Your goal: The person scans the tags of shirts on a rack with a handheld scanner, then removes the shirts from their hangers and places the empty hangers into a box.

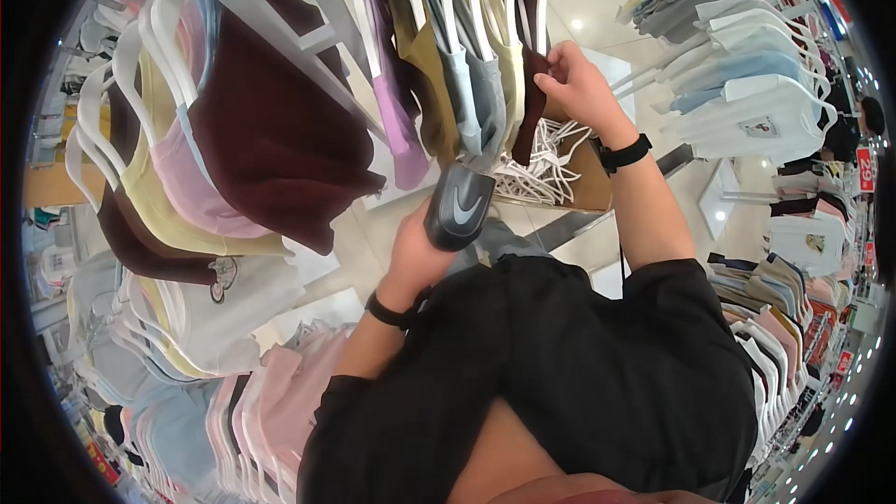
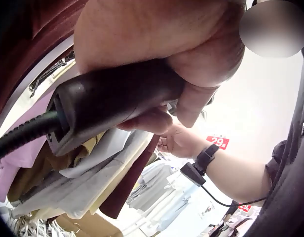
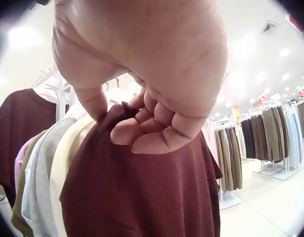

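My left hand [image 1: 417, 254] grips a black handheld scanner [image 1: 460, 208] with a grey curved mark on top. In the left wrist view, its black cord [image 2: 23, 133] leaves the handle's end. Up at the rack, my right hand [image 1: 583, 89] pinches a maroon shirt [image 3: 142, 192] near the top, between thumb and fingers. This shirt is the rightmost of a hanging row. Beside it hang a pale yellow shirt [image 1: 512, 84], a grey one [image 1: 487, 93], a light blue one [image 1: 464, 98], an olive one [image 1: 434, 84] and a purple one [image 1: 399, 121], on white hangers.
Under the row stands a cardboard box [image 1: 595, 179] full of loose white hangers [image 1: 541, 168]. To the left, a large dark maroon shirt [image 1: 271, 121] hangs near a metal rack bar [image 1: 243, 5]. More racks of shirts [image 1: 765, 112] stand at the right.
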{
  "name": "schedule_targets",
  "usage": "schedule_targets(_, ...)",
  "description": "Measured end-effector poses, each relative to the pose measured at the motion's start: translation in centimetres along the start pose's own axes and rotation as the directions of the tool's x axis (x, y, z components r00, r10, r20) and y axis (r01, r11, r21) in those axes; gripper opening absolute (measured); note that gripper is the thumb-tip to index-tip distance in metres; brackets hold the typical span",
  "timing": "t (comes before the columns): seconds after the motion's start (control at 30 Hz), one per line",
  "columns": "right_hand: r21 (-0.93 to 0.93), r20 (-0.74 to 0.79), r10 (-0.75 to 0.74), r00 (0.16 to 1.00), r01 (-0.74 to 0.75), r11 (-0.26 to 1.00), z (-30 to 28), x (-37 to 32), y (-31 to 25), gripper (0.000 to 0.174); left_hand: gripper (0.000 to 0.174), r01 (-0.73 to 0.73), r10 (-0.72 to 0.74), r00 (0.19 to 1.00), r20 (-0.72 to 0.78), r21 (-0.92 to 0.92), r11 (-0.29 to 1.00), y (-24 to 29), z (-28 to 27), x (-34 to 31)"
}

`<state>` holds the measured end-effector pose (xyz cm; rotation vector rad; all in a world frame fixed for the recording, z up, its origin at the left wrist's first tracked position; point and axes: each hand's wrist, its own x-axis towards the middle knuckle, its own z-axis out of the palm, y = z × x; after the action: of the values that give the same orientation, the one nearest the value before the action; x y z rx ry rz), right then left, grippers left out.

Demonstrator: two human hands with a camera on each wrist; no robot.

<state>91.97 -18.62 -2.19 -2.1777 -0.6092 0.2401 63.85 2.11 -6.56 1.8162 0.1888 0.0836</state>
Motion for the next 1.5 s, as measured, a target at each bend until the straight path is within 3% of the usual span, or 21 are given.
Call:
schedule_targets(0.13,0.108,-0.015,0.003,1.000,-0.001,0.994,0.3,0.0,0.6,0.035,0.047,-0.002,0.003,1.000,0.017,-0.071,0.997,0.0,0.1,0.8)
schedule_targets(0.27,0.051,-0.064,0.028,0.998,-0.024,0.998,-0.5,0.6,-1.1,0.054,0.050,-0.008,0.009,0.999,0.050,-0.028,1.000,-0.1,0.2,1.4)
schedule_targets(0.37,0.021,0.049,-0.003,0.999,0.002,1.000,-0.3,2.0,1.4,0.057,0.050,-0.005,0.005,1.000,0.031,0.009,1.000,0.9,0.1,1.4)
schedule_targets(0.47,0.114,0.149,0.003,0.989,-0.020,0.993,0.1,1.4,0.3,0.043,0.050,-0.004,0.004,0.999,-0.053,-0.016,1.000,1.6,0.0,0.7)
schedule_targets(0.5,0.000,0.154,-0.043,0.987,0.044,0.999,0.1,1.7,1.0,0.038,0.049,0.008,-0.008,0.997,-0.083,-0.004,1.000,1.3,0.1,0.4)
schedule_targets(0.6,-0.189,0.064,-0.429,0.901,0.434,0.881,0.4,1.2,2.6,0.036,0.046,0.030,-0.029,0.993,-0.116,0.003,1.000,0.4,0.7,-0.1)
schedule_targets(0.63,-0.218,0.023,-0.477,0.879,0.470,0.856,0.6,1.2,2.9,0.046,0.045,0.031,-0.030,0.992,-0.123,0.011,0.999,0.4,0.9,0.0)
schedule_targets(0.73,0.041,-0.121,-0.379,0.917,0.386,0.921,0.6,1.4,2.3,0.066,0.040,0.046,-0.041,0.986,-0.161,0.026,0.999,0.7,1.7,-0.2)
schedule_targets(0.77,0.037,-0.109,-0.376,0.920,0.381,0.924,0.2,1.5,1.7,0.084,0.038,0.046,-0.041,0.982,-0.182,0.027,0.999,0.8,2.0,-0.2)
schedule_targets(0.87,0.184,0.081,-0.235,0.969,0.217,0.959,0.6,2.5,2.8,0.086,0.034,0.047,-0.037,0.971,-0.237,0.037,0.998,1.0,2.7,-0.1)
schedule_targets(1.0,0.085,-0.005,-0.238,0.971,0.238,0.968,0.6,1.8,2.8,0.061,0.033,0.086,-0.069,0.959,-0.277,0.050,0.995,0.6,3.5,-0.5)
schedule_targets(1.03,0.083,-0.074,-0.288,0.955,0.294,0.952,0.9,1.6,3.5,0.048,0.033,0.094,-0.077,0.956,-0.282,0.048,0.994,0.7,3.9,-0.7)
schedule_targets(1.13,0.031,-0.099,-0.260,0.960,0.264,0.964,1.1,-0.1,4.6,0.043,0.036,0.114,-0.096,0.959,-0.268,0.054,0.992,1.4,4.8,-0.7)
schedule_targets(1.27,-0.059,-0.237,-0.465,0.853,0.465,0.883,2.0,-2.2,5.3,0.036,0.041,0.105,-0.085,0.973,-0.214,0.081,0.991,3.1,5.9,1.2)
schedule_targets(1.3,-0.030,-0.221,-0.451,0.865,0.456,0.890,2.2,-2.8,5.3,0.034,0.042,0.092,-0.073,0.975,-0.208,0.083,0.992,3.6,6.2,2.1)
schedule_targets(1.43,-0.028,-0.251,-0.517,0.818,0.528,0.849,2.6,-4.3,5.6,0.032,0.049,-0.051,0.081,0.989,-0.121,0.237,0.970,5.8,7.1,6.0)
schedule_targets(1.5,-0.030,-0.226,-0.565,0.793,0.574,0.818,2.4,-4.5,6.1,0.030,0.051,-0.124,0.139,0.988,-0.064,0.199,0.972,6.0,7.7,7.4)
